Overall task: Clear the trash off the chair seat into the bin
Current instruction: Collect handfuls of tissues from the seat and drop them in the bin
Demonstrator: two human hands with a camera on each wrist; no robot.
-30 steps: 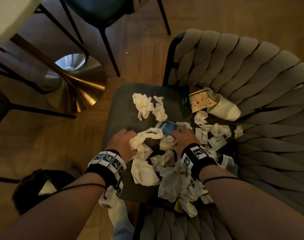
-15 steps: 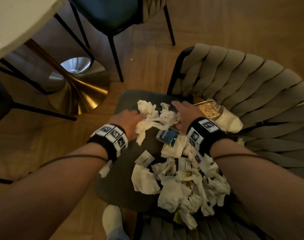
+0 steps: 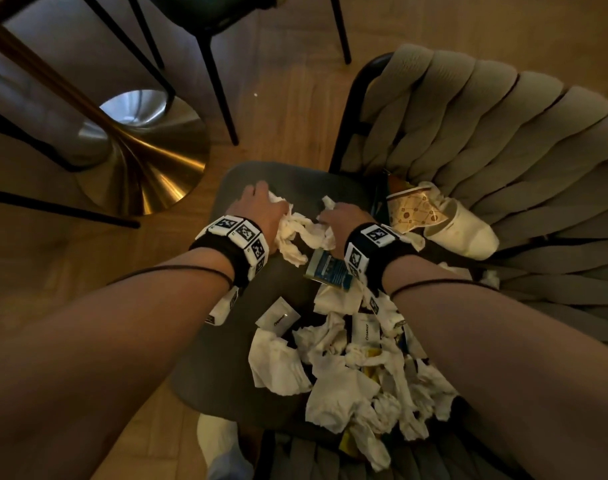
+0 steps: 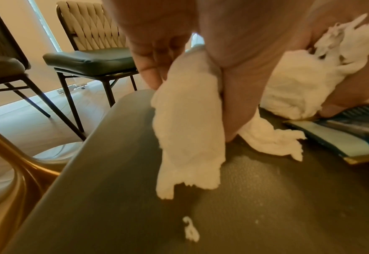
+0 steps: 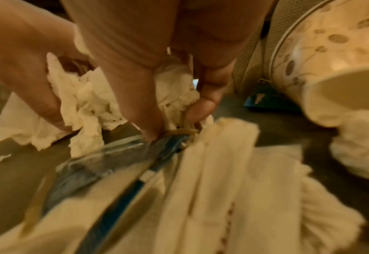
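Left hand (image 3: 261,211) curled around a crumpled white tissue (image 4: 190,130), thumb and fingers (image 4: 150,68) pinching it against the palm; tissue hanging down to the dark chair seat (image 3: 226,358). Right hand (image 3: 344,220) likewise curled on a wad of tissues (image 5: 87,106), fingertips (image 5: 148,130) pressing down onto the edge of a blue packet (image 3: 328,270) lying flat on the seat. Both hands close together at the far part of the seat, a strand of tissue (image 3: 295,233) bunched between them.

Compared with half a second ago: both hands farther toward the seat's back edge, tissues there now gathered tighter under the palms, fewer loose ends showing. Compared with one second ago: hands moved from the middle of the pile to its far end.

Just right of the right hand: patterned paper cup (image 3: 416,209) and plain white paper cup (image 3: 465,233), both on their sides against the woven chair back (image 3: 486,133). Nearer the camera: large heap of crumpled tissues (image 3: 347,386) with small white sachets (image 3: 278,315) marked "Creamer", all on the seat. Small tissue scrap (image 4: 191,232) loose on the seat below the left hand.

Bin not in view. Brass table base (image 3: 150,157) on the wooden floor to the left; another dark chair (image 4: 87,60) beyond.
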